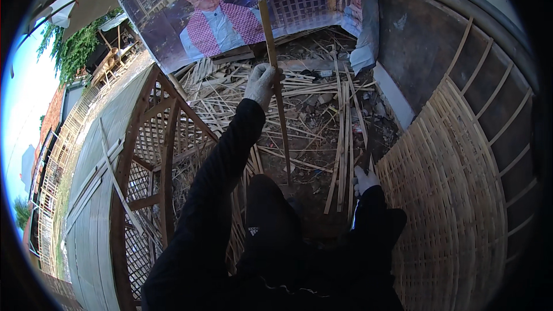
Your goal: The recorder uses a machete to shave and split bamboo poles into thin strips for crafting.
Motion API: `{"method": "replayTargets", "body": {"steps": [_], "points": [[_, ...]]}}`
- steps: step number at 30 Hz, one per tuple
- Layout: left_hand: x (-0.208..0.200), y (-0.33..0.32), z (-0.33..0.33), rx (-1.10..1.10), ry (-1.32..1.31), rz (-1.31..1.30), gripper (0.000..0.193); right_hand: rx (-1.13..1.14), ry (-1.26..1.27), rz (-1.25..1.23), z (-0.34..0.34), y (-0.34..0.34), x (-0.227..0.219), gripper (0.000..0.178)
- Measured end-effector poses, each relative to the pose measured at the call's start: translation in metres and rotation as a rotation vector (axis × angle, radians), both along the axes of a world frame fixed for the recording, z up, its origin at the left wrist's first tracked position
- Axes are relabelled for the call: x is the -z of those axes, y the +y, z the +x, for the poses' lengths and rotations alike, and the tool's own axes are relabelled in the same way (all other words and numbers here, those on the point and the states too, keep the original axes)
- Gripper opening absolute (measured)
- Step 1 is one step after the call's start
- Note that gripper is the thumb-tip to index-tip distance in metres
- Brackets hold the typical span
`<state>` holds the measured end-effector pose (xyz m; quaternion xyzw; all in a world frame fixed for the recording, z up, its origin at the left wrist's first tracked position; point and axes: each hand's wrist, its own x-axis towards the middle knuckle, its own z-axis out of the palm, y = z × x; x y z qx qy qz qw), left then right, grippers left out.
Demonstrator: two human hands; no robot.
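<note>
My left hand (261, 84), in a pale glove, is raised in front of me. Its fingers close around a long flat bamboo strip (280, 106), which stands nearly upright with its lower end close to the ground. Lower and to the right is my right hand (364, 181), gloved too, with its fingers curled. Something thin and dark seems to rise from it, too dim to name. Beside that hand several loose bamboo strips (341, 144) lie lengthwise on the ground. A woven bamboo panel (443, 184) stands just right of it.
Scattered bamboo offcuts (213, 95) cover the ground ahead. A printed banner (155, 23) hangs across the back. On my left stands a wooden frame (167, 167) with lattice. A dark wall (415, 46) is behind the woven panel on the right.
</note>
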<state>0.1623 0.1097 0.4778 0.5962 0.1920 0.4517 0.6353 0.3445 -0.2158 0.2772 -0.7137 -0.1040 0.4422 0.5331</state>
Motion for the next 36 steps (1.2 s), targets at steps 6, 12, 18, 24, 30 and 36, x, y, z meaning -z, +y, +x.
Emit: {"method": "replayTargets", "body": {"steps": [6,12,18,24,30,36], "points": [[-0.002,0.007,-0.004,0.070,-0.001,-0.011,0.026,-0.004,-0.008,-0.003,0.002,-0.001,-0.002,0.036],[-0.006,0.040,-0.015,0.091,0.185,0.258,0.033,-0.032,-0.141,-0.022,0.010,-0.003,0.006,0.038],[-0.011,0.085,-0.043,-0.134,0.536,0.667,0.052,-0.007,-0.231,-0.012,0.018,0.003,0.034,0.042],[-0.002,0.108,-0.062,-0.153,0.102,-0.019,0.041,-0.050,-0.314,0.026,0.027,0.014,0.058,0.062],[0.006,0.119,-0.078,-0.222,0.090,-0.007,0.046,-0.052,-0.331,0.087,0.026,0.015,0.054,0.067],[0.002,0.105,-0.083,-0.308,0.054,-0.038,0.055,-0.073,-0.227,0.080,0.029,0.024,0.073,0.052]]}}
